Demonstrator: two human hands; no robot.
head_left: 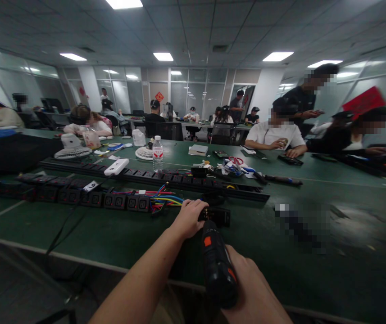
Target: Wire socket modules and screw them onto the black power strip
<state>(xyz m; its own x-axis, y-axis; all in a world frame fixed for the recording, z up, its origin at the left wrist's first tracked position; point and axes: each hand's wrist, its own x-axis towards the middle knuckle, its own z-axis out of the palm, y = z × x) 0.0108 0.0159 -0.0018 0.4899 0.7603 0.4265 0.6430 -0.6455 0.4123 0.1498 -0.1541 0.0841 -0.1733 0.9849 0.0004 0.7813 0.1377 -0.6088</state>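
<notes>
A black cordless drill with orange marks [217, 265] is gripped in my right hand [247, 279]. Its front end points away from me and meets a small black part [222, 217] on the table. My left hand [191, 217] closes around the left end of that part, fingertips hidden behind it. Just left of this hand, red, blue and yellow wires [167, 198] run out of a row of black power sockets [118, 201]. Whether the drill bit sits on a screw cannot be made out.
Behind lies a long black power strip housing [179, 182] with a white adapter [116, 167] on it. A water bottle [158, 155] stands near. Tools and cables [235, 167] lie beyond, a dark pixelated object [297, 229] at right. Co-workers sit across the table [138, 243].
</notes>
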